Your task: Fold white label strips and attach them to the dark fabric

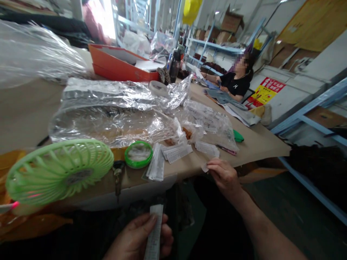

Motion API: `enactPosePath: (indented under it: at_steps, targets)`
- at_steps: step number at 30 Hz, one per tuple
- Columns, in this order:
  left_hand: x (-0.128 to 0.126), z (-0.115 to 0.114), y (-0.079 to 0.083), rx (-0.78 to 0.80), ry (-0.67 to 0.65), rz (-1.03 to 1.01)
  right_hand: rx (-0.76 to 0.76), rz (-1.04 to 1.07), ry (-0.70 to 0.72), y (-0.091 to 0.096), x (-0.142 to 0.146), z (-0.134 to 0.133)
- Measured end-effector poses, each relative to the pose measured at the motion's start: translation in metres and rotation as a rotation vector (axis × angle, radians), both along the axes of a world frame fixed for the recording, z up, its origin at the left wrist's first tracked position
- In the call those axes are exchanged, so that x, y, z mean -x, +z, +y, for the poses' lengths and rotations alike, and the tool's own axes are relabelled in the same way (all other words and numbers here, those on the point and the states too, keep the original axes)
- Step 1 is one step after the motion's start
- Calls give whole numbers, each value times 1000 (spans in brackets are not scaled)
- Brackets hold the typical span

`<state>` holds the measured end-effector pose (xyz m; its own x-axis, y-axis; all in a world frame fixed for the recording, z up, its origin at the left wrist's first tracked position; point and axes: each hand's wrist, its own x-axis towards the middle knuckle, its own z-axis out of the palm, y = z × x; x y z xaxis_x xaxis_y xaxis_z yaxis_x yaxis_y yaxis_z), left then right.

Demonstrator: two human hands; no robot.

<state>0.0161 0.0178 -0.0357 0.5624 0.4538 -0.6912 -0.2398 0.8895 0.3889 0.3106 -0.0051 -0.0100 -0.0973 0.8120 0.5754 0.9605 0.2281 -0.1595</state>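
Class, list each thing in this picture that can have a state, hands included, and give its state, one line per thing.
Left hand: closed on a white strip
Right hand: pinching a small pale piece
Green fan: cannot tell whether it is running
Green dish: uncovered, pale contents inside
Orange box: open
Plastic bag: crumpled, lying down
Printed strips: loose, partly overlapping

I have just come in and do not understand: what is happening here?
The person's left hand holds a narrow white printed strip in front of the brown-covered table. The right hand, at its edge, pinches a small whitish piece, too blurred to identify. More white printed strips lie on the table, between a round bright-green dish and the right hand, with crumpled clear plastic bags behind them. Farther along, another person in a black shirt is at the table.
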Motion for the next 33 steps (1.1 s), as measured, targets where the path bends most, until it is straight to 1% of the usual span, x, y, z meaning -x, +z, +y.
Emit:
enactPosePath:
  at_steps: [1, 3, 5, 6, 7, 9, 11, 13, 15, 20, 24, 29, 33]
  targets:
    - [-1, -1, 1, -13, 3, -4, -15, 78, 22, 2, 7, -1]
    - [-2, -3, 5, -39, 18, -7, -48, 264, 92, 6, 31, -3]
    - [-2, -4, 8, -59, 15, -14, -75, 424, 230, 8, 65, -5]
    - [-2, -4, 10, -64, 15, -32, -52, 450, 310, 8, 83, -6]
    - [-2, -4, 11, -73, 21, -64, -7, 427, 406, 7, 100, -8]
    - [-1, -4, 14, -93, 48, -116, 17, 315, 579, 1, 127, -9]
    - [1, -3, 16, -102, 95, -140, 24, 213, 664, -7, 144, -9]
    - [3, -3, 16, -90, 139, -134, 38, 160, 677, -15, 150, -9]
    - [5, -2, 15, -73, 160, -130, 64, 138, 670, -21, 150, -9]
    - [5, -2, 12, -67, 188, -167, 118, 114, 707, -28, 145, -11]
    - [6, -4, 13, -66, 172, -214, 148, 102, 726, -28, 145, -11]
    - [8, -5, 11, -92, 140, -258, 164, 124, 739, -22, 144, -9]
    - [7, -6, 7, -10, 165, -219, 178, 137, 751, -18, 144, -12]
